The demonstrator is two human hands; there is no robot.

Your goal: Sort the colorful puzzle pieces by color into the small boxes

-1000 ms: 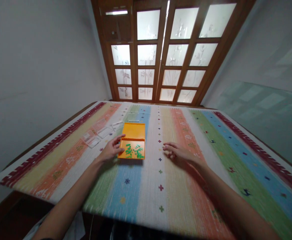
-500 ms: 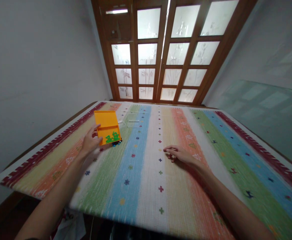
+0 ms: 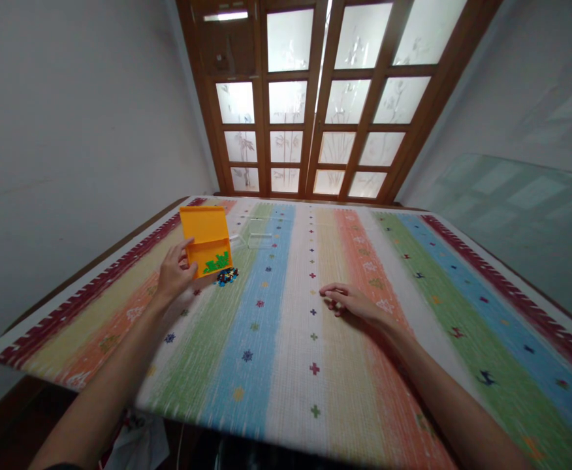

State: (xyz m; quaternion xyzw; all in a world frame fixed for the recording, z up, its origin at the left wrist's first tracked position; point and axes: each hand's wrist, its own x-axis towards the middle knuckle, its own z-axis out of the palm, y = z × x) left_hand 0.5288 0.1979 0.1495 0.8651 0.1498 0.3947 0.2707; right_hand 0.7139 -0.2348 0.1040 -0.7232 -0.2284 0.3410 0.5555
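My left hand (image 3: 175,269) is closed on the left edge of a small yellow-orange hinged box (image 3: 206,244), thumb in front. The box is tilted up with its lid swung back. Small green plastic pieces (image 3: 217,262) have gathered in the lower right of its tray. Right under that corner, a little heap of blue, black and brown pieces (image 3: 227,277) lies on the cloth. My right hand (image 3: 347,300) rests on the table with its index finger stretched out and the other fingers loosely curled. Nothing shows in it.
A striped, patterned tablecloth (image 3: 286,365) covers the table. Behind the box lies a clear, transparent object (image 3: 260,241), hard to make out. Wood-framed glass doors (image 3: 310,130) stand at the far end, and a glass panel (image 3: 516,215) leans by the right wall.
My left hand has lifted the box slightly and tilted it differently. The green pieces have shifted in the tray, and more of the dark heap shows. My right hand stays in place.
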